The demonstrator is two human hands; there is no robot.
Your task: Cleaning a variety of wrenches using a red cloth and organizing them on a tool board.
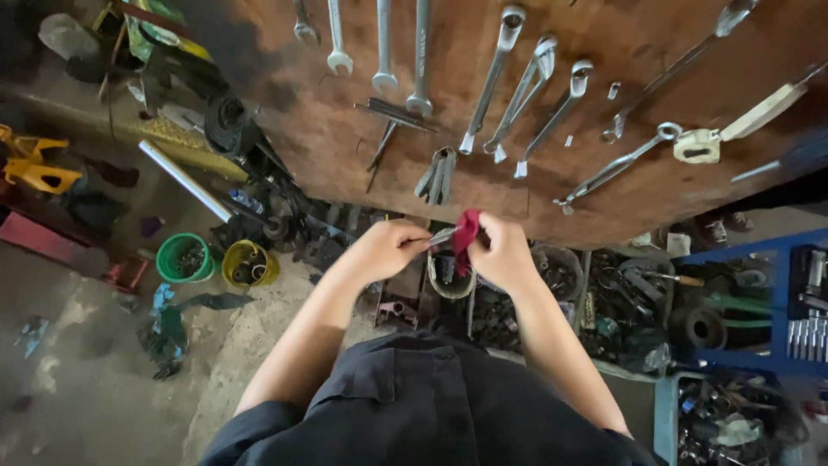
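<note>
**Both hands at mid-frame, metal tool and red rag between them**

Starting at the left of the frame, I see a yellow metal stand [33, 164] on the dirty concrete floor, then a long silver metal tube [185, 179] lying at a slant. Just below it sit a round green plastic tub [184, 258] and a round yellow plastic tub [250, 263], side by side, each holding small dark parts.

Moving to the centre, my left hand [382, 249] has its fingers curled shut around the end of a small grey metal tool [442, 236]; only a short piece of the tool shows between the hands, so I cannot tell what kind it is. My right hand [503, 255] is closed on a crumpled red cloth rag [466, 235], which is pressed against the tool. Both sit at the middle of the frame, above bins of greasy parts.

Across the top, a brown wooden board [328, 138] carries a row of hanging silver wrenches [492, 82]. At the far right stands a blue plastic tray [780, 354] with sockets.
</note>
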